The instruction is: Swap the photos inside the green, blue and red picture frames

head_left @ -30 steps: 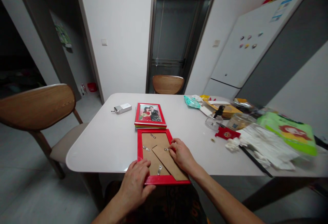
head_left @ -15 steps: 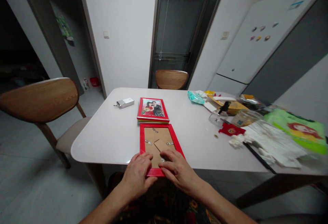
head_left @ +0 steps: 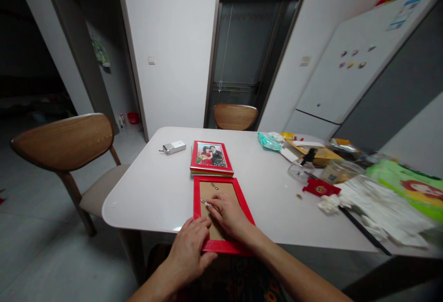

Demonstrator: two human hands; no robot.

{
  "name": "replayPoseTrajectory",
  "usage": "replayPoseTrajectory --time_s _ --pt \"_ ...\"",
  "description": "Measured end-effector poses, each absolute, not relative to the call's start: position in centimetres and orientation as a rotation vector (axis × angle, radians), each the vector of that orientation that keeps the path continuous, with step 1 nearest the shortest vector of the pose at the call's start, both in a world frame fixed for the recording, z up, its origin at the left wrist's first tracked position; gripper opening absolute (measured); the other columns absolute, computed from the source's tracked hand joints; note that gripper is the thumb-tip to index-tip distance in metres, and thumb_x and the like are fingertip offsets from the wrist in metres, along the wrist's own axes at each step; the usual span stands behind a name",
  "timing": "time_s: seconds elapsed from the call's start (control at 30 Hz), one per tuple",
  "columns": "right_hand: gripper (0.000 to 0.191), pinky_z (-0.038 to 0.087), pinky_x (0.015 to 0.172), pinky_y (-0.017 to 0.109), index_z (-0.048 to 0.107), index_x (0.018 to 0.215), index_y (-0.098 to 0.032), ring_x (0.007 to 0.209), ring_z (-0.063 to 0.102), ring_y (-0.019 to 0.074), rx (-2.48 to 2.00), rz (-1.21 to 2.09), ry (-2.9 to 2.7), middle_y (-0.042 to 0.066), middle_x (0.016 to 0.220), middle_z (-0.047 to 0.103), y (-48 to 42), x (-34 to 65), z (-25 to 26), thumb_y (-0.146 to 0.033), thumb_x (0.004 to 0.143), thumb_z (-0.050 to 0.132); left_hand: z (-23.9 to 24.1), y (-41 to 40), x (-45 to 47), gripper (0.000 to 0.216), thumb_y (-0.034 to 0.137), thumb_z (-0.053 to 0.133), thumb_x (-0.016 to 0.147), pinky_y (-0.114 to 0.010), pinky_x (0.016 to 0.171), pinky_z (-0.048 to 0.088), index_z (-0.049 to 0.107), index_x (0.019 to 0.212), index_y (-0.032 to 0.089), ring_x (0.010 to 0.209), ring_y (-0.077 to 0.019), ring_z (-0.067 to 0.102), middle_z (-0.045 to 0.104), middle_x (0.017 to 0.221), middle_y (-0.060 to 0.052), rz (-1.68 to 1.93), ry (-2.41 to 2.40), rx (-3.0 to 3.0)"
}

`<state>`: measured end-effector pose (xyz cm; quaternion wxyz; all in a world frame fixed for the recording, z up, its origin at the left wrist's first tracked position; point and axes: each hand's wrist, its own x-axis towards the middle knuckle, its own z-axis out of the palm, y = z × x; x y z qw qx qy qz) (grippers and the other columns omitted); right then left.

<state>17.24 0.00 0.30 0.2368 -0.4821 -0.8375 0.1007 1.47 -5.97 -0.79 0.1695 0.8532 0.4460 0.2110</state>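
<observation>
A red picture frame point(head_left: 242, 203) lies face down at the table's near edge, its brown backing board point(head_left: 221, 233) facing up. My left hand point(head_left: 192, 242) holds its lower left corner, fingers over the left border and thumb by the near edge. My right hand point(head_left: 226, 214) reaches across the backing, its fingertips pinched at a small metal clip point(head_left: 204, 202) on the left side. Another metal clip point(head_left: 215, 186) shows at the far end; my right hand hides part of the board. Just beyond lies a stack of frames, topped by a red-framed couple photo point(head_left: 211, 155).
A grey and white power bank point(head_left: 174, 147) lies at the left of the white table point(head_left: 145, 191). On the right are a clear bottle with black nozzle point(head_left: 302, 169), a red packet point(head_left: 320, 187), white tissues point(head_left: 384, 210), a black strip point(head_left: 365, 231) and a green bag point(head_left: 408, 182). Chairs stand left and beyond.
My right hand has moved from the frame's near right corner up and left to the left clip. My left hand stays at the lower left corner. The camera view has shifted slightly.
</observation>
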Motion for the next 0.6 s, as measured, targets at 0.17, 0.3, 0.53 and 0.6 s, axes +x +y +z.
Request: replayPoseTrajectory --time_s 0.17,0.3,0.53,0.6 --pt "0.022 0.036 0.070 0.024 0.066 0.074 -0.017 0.075 0.049 0.0137 -1.409 0.256 -2.350 0.005 0.074 0.058 2.3 15.1 -0.2 -0.018 0.077 0.044 -0.6 -5.9 1.5 0.034 0.025 0.063 0.061 -0.041 0.099 0.026 0.055 0.093 0.015 0.113 -0.0218 0.041 0.051 0.119 -0.009 0.581 1.263 2.418" --pt "0.020 0.035 0.070 0.023 0.066 0.073 -0.018 0.075 0.050 0.0134 -1.429 0.327 -2.289 0.004 0.074 0.060 2.2 15.0 -0.4 -0.018 0.075 0.046 -0.9 -5.9 1.4 0.034 0.026 0.063 0.062 -0.041 0.100 0.025 0.055 0.094 0.017 0.113 -0.0214 0.041 0.049 0.120 -0.008 0.608 1.253 2.408" --pt "0.024 0.036 0.069 0.021 0.065 0.085 -0.018 0.077 0.054 0.0138 -1.521 0.320 -2.186 0.005 0.081 0.064 3.3 16.3 0.1 -0.021 0.077 0.043 -1.2 -5.9 1.3 0.032 0.028 0.062 0.062 -0.041 0.100 0.026 0.057 0.092 0.017 0.113 -0.0214 0.041 0.050 0.120 -0.008 0.633 1.267 2.379" --pt "0.024 0.036 0.067 0.022 0.065 0.084 -0.017 0.075 0.055 0.0143 -1.642 0.254 -2.099 0.006 0.081 0.064 4.5 16.9 -0.1 -0.023 0.077 0.042 -1.2 -5.9 1.3 0.032 0.029 0.062 0.062 -0.041 0.099 0.027 0.056 0.092 0.018 0.113 -0.0217 0.042 0.050 0.120 -0.007 0.637 1.262 2.379"
